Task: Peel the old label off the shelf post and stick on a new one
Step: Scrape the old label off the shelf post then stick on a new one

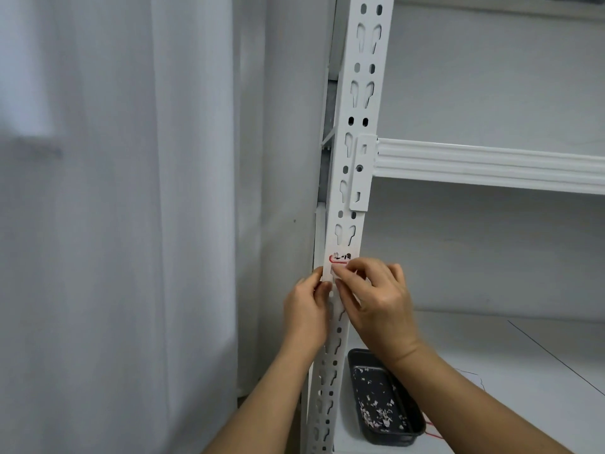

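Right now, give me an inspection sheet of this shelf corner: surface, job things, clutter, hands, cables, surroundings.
Surface: white shelf board, bare where visible.
Job things: red-edged label on the white post, partly torn.
Clutter: black tray of paper scraps on the shelf board.
Hands: left hand holds the post edge; right hand fingers pinch at the label.
Cables: thin red line beside the tray, unclear.
Surroundings: white curtain to the left, crossbeam above.

2 bare forearms, no sleeves; left hand (306, 306) and right hand (376, 298) without rings or gloves.
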